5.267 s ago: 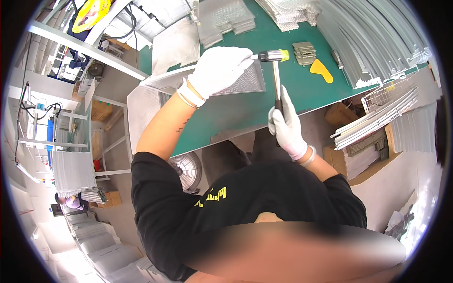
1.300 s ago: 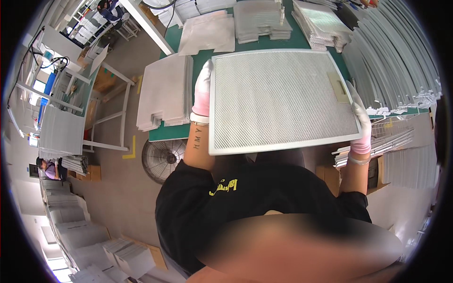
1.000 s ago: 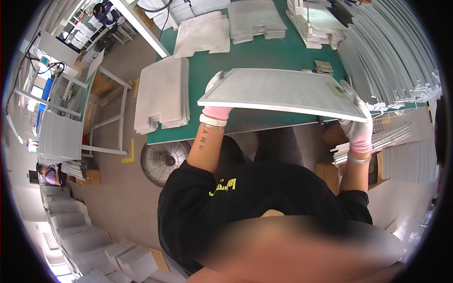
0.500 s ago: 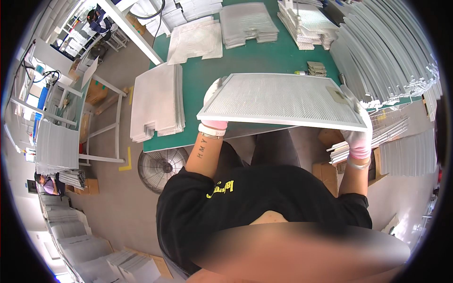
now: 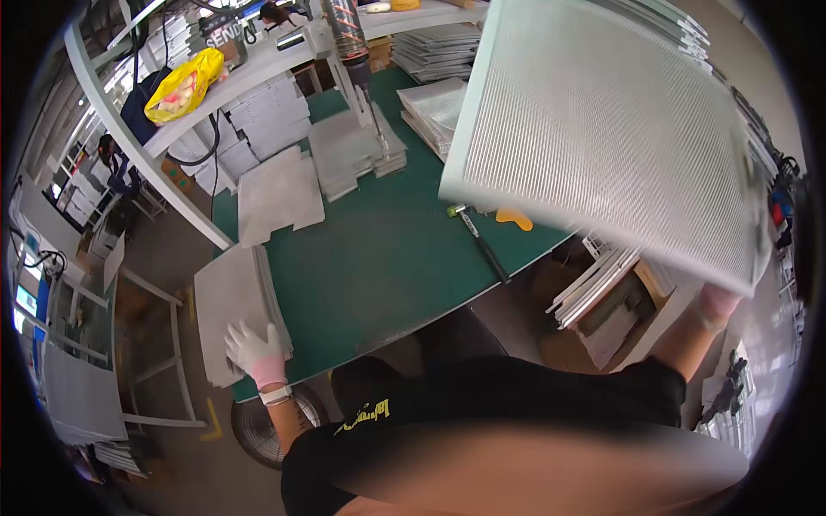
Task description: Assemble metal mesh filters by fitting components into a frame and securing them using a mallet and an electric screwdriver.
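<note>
Honestly, the big perforated metal panel (image 5: 602,129) is held up one-handed, tilted above the green bench (image 5: 387,258); the right hand (image 5: 718,301) is mostly hidden, so its grip can't be judged. The left hand (image 5: 254,348) is laid flat, fingers spread, on a sheet stack (image 5: 228,301). A slip could probably drop it on the mallet (image 5: 477,241).

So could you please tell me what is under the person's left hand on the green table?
The left hand lies on a stack of grey sheets at the edge of the green table. The sheets cover the table beneath them, so nothing else shows there.
</note>
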A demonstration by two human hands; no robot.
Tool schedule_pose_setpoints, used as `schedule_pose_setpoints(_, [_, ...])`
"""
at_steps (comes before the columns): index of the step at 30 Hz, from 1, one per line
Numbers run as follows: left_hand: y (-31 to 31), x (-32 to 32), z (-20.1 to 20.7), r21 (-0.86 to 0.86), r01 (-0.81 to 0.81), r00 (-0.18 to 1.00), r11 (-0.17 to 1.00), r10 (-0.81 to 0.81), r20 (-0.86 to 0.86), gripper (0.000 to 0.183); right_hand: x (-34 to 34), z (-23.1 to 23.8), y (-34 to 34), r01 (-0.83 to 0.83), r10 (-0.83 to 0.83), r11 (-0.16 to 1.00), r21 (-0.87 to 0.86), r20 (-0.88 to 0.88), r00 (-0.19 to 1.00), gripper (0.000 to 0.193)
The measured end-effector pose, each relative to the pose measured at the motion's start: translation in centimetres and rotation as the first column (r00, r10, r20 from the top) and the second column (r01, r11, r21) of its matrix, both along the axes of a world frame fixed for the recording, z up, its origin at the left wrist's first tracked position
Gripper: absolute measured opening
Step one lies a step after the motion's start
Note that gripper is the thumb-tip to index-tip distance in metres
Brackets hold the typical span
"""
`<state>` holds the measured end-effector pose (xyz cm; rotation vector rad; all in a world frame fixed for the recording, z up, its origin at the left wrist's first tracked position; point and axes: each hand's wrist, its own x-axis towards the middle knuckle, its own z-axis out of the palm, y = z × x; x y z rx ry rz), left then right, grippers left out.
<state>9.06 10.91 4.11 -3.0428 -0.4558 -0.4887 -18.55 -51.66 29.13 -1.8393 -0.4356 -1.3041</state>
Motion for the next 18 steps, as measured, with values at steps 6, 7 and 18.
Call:
schedule_pose_setpoints(6, [0.4,-0.1,-1.7,-0.044,-0.136,0.984,0.99,0.13,-0.12,0.081,4.5,13.6,-12.5,0.849,-0.867,-0.156,-0.505,0.482,0.127,0.027])
schedule_pose_setpoints(7, [0.4,-0.6,-0.7,-0.116,-0.166,0.973,0.979,0.144,-0.18,0.084,7.4,15.7,-14.4,0.895,-0.855,0.126,-0.428,0.411,0.317,0.03])
schedule_pose_setpoints(18, [5.7,0.4,4.7,-0.346,-0.034,0.975,0.938,-0.044,-0.216,0.092,19.7,21.3,-17.7,0.421,-0.251,0.826,0.375,-0.424,0.87,0.033])
